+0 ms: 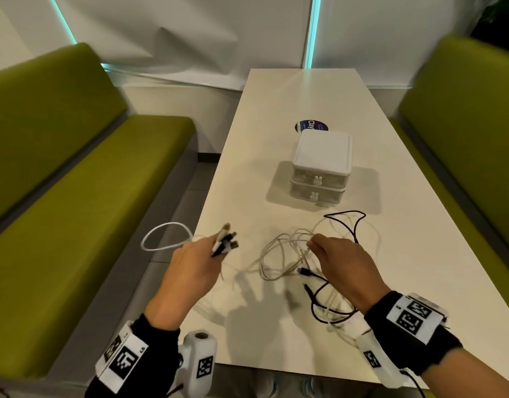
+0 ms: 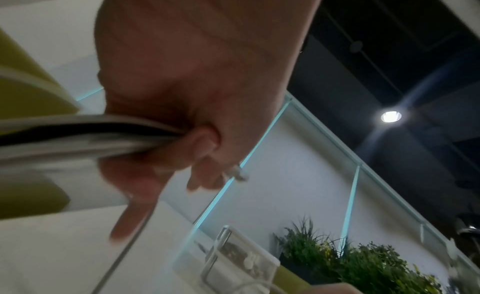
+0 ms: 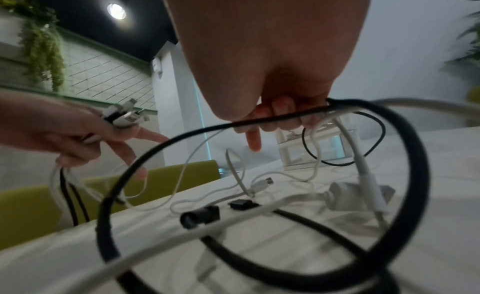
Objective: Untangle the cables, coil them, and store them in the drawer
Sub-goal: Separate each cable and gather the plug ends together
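Head view evenly bright; soft hand shadows on the white table (image 1: pixel 276 334); right bench motion-smeared; edges bowed by wide angle; left wrist view heavily blurred, cables streaked; round ceiling lamp (image 2: pixel 391 116) flares; right wrist near cable loop out of focus.

White rectangular table (image 1: pixel 391 297) runs away from the camera between two olive-green bench seats — left bench (image 1: pixel 83 202), right bench (image 1: pixel 463 116). Round dark-blue sticker (image 1: pixel 310 126) with white lettering lies flat on the tabletop, far half, partly hidden. White panelled wall (image 1: pixel 190 35) behind, with two vertical teal light strips (image 1: pixel 312 30). Grey tiled floor (image 1: pixel 187 196) shows between left bench and table. Left wrist view: dark ceiling with a round recessed light (image 2: pixel 391 116), green leafy plants (image 2: pixel 363 263) low right. Right wrist view: hanging greenery (image 3: pixel 44 46) on a white brick-pattern wall (image 3: pixel 103 72) — ceiling light (image 3: pixel 116 11) above it.
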A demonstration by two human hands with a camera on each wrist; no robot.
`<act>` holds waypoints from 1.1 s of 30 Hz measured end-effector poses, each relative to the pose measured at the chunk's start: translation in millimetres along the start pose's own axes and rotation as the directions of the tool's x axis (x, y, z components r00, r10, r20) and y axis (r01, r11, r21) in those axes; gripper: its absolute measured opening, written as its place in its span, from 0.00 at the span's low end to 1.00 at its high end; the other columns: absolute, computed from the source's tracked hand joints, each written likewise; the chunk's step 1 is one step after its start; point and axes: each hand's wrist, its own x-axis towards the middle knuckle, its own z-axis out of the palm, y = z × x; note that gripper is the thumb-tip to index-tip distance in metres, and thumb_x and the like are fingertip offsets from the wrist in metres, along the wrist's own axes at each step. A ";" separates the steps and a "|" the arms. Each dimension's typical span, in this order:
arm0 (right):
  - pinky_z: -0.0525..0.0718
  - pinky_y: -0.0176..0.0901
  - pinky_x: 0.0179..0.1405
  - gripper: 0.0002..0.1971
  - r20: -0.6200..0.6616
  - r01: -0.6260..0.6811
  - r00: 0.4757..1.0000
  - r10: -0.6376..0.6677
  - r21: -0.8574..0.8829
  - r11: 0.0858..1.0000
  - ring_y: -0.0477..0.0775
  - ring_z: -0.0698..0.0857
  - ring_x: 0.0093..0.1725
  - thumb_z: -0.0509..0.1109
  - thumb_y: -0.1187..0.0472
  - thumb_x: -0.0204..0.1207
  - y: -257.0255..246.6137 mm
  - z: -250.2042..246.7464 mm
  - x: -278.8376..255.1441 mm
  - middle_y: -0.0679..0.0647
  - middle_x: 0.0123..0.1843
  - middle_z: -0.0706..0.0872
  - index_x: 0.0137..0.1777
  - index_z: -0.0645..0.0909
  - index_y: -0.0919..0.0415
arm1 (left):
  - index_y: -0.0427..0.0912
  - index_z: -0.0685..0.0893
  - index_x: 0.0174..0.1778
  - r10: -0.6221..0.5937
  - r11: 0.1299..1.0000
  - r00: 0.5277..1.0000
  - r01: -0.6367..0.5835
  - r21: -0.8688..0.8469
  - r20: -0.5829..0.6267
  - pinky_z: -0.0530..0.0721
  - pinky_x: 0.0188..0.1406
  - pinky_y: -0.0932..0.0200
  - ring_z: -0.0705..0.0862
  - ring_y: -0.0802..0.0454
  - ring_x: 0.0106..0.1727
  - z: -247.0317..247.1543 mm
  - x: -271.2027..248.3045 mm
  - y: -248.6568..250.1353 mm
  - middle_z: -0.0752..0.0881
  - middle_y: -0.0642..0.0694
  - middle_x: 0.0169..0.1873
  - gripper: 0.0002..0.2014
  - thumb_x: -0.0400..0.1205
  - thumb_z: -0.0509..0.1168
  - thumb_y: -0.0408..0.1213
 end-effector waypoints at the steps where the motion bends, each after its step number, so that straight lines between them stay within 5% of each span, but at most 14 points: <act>1: 0.81 0.54 0.38 0.18 0.015 0.023 1.000 -0.023 -0.008 1.000 0.60 0.85 0.44 0.50 0.44 0.87 -3.1 -0.5 -1.3 0.50 0.41 0.86 0.51 0.76 0.53 | 0.49 0.82 0.52 0.013 0.998 0.999 -0.015 0.068 0.039 0.83 0.42 0.48 0.85 0.37 0.46 -0.8 -2.0 5.2 0.85 0.43 0.41 0.08 0.87 0.58 0.41; 5: 0.79 0.52 0.36 0.17 0.020 0.103 0.995 -0.102 -0.039 0.994 0.60 0.83 0.41 0.49 0.44 0.86 -18.6 -1.8 -5.1 0.50 0.41 0.82 0.49 0.74 0.52 | 0.54 0.81 0.58 0.176 0.970 0.984 -0.167 0.177 -0.039 0.80 0.44 0.48 0.84 0.37 0.50 10.3 -4.9 22.2 0.87 0.44 0.49 0.10 0.85 0.58 0.38; 8: 0.76 0.48 0.31 0.19 -0.021 0.187 0.982 -0.187 -0.029 0.982 0.60 0.83 0.39 0.49 0.43 0.85 -25.8 -2.2 -5.4 0.50 0.40 0.82 0.52 0.78 0.51 | 0.62 0.72 0.75 0.265 0.950 0.964 -0.263 0.166 0.010 0.79 0.59 0.47 0.81 0.41 0.66 25.8 0.0 32.0 0.77 0.49 0.74 0.22 0.86 0.60 0.38; 10: 0.75 0.49 0.27 0.23 -0.023 0.261 0.965 -0.261 0.015 0.965 0.60 0.83 0.35 0.45 0.41 0.83 -29.3 -3.3 -6.4 0.49 0.37 0.81 0.50 0.78 0.53 | 0.59 0.77 0.70 0.268 0.949 0.960 -0.278 0.148 0.081 0.81 0.56 0.47 0.83 0.40 0.62 37.2 2.7 36.0 0.84 0.48 0.63 0.18 0.85 0.59 0.38; 12: 0.76 0.49 0.27 0.22 -0.018 0.283 0.959 -0.282 0.053 0.958 0.59 0.82 0.36 0.46 0.41 0.82 -29.6 -4.3 -7.4 0.49 0.38 0.81 0.49 0.77 0.53 | 0.53 0.82 0.52 0.243 0.957 0.965 -0.254 0.138 0.096 0.81 0.49 0.45 0.85 0.37 0.52 43.2 3.9 35.1 0.88 0.46 0.47 0.11 0.81 0.59 0.35; 15: 0.81 0.52 0.36 0.13 0.003 0.197 0.980 -0.198 0.101 0.975 0.57 0.83 0.41 0.55 0.46 0.86 -20.3 -4.9 -8.4 0.47 0.44 0.83 0.52 0.77 0.51 | 0.50 0.86 0.46 0.184 0.983 0.983 -0.184 -0.011 0.018 0.80 0.45 0.48 0.85 0.38 0.50 33.3 7.2 27.5 0.90 0.44 0.45 0.09 0.81 0.61 0.34; 17: 0.81 0.54 0.38 0.13 0.014 0.151 0.988 -0.153 0.097 0.984 0.58 0.83 0.42 0.57 0.47 0.86 -12.5 -3.6 -8.9 0.49 0.44 0.82 0.50 0.77 0.54 | 0.50 0.87 0.41 0.136 0.963 0.991 -0.136 -0.232 -0.019 0.78 0.38 0.52 0.84 0.45 0.42 23.0 11.5 19.4 0.89 0.50 0.40 0.12 0.82 0.62 0.31; 20: 0.77 0.52 0.27 0.12 -0.086 0.206 0.976 -0.202 0.041 0.978 0.61 0.81 0.36 0.62 0.52 0.84 -12.9 -0.5 -6.5 0.51 0.39 0.78 0.41 0.77 0.58 | 0.51 0.86 0.35 0.090 0.903 0.996 -0.076 -0.424 0.013 0.68 0.25 0.59 0.74 0.59 0.23 13.4 16.8 5.1 0.79 0.55 0.24 0.16 0.86 0.60 0.35; 24: 0.82 0.55 0.34 0.06 -0.121 0.202 0.971 -0.205 -0.034 0.979 0.59 0.80 0.46 0.64 0.56 0.82 -24.1 3.5 1.7 0.51 0.46 0.79 0.48 0.80 0.57 | 0.46 0.87 0.40 0.022 0.800 1.000 -0.023 -0.600 -0.009 0.69 0.18 0.60 0.69 0.56 0.18 4.5 16.8 -7.4 0.77 0.53 0.25 0.14 0.87 0.58 0.36; 28: 0.82 0.52 0.48 0.15 0.058 0.077 0.996 -0.073 -0.054 0.996 0.56 0.78 0.62 0.64 0.53 0.83 -20.8 4.6 1.0 0.51 0.61 0.79 0.67 0.76 0.53 | 0.39 0.84 0.45 -0.030 0.826 0.996 -0.025 -0.563 -0.088 0.74 0.18 0.59 0.73 0.55 0.18 -1.4 18.8 -24.2 0.83 0.51 0.34 0.11 0.86 0.57 0.33; 30: 0.80 0.49 0.49 0.16 0.091 0.045 0.995 -0.039 -0.058 0.997 0.55 0.78 0.63 0.62 0.51 0.84 -22.1 3.0 0.1 0.51 0.62 0.79 0.69 0.75 0.53 | 0.44 0.81 0.42 -0.061 0.850 0.992 -0.007 -0.527 -0.111 0.76 0.19 0.59 0.76 0.53 0.20 -2.5 18.1 -33.3 0.85 0.45 0.41 0.11 0.86 0.55 0.34; 33: 0.80 0.52 0.45 0.12 0.035 0.089 0.996 -0.085 -0.097 0.991 0.60 0.84 0.54 0.69 0.56 0.79 -29.2 2.4 -0.3 0.54 0.53 0.84 0.61 0.81 0.57 | 0.49 0.77 0.48 -0.138 0.827 0.976 0.020 -0.561 -0.169 0.79 0.20 0.56 0.76 0.50 0.25 -9.5 16.8 -50.6 0.82 0.45 0.38 0.08 0.88 0.55 0.36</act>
